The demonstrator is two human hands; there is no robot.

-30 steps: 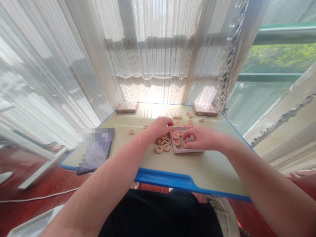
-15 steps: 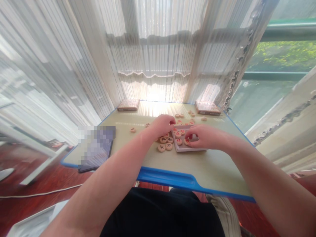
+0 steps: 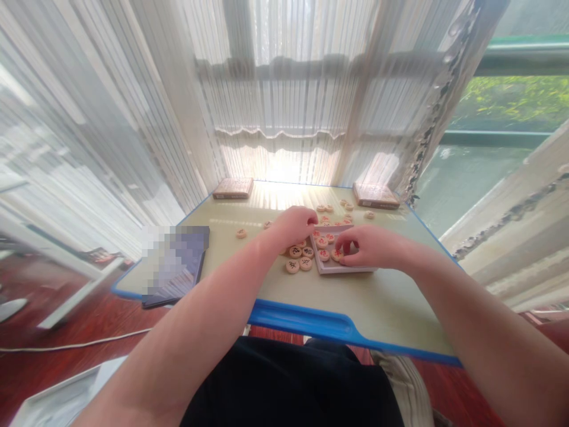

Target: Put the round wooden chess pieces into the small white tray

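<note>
A shallow white tray [image 3: 329,268] lies on a pale table with a blue rim [image 3: 306,322]. Several round wooden chess discs with red characters [image 3: 323,255] sit inside it. My right hand [image 3: 371,247] rests over the tray's right side, fingers curled and pinching at a red-marked disc [image 3: 336,254]. My left hand [image 3: 292,225] hovers at the tray's far left corner, fingers curled; what it holds is hidden. Loose discs with black characters [image 3: 299,264] lie just left of the tray.
More discs [image 3: 344,207] are scattered beyond the tray, and one disc [image 3: 240,233] lies alone to the left. Two flat wooden boxes [image 3: 233,188] [image 3: 376,195] stand at the table's back corners. A dark tablet [image 3: 178,267] lies at the left edge. Sheer curtains hang behind.
My right hand slid slightly leftward inside the tray, fingers closing on a red disc. My left hand stayed by the tray's far left corner. The view shifted a little.
</note>
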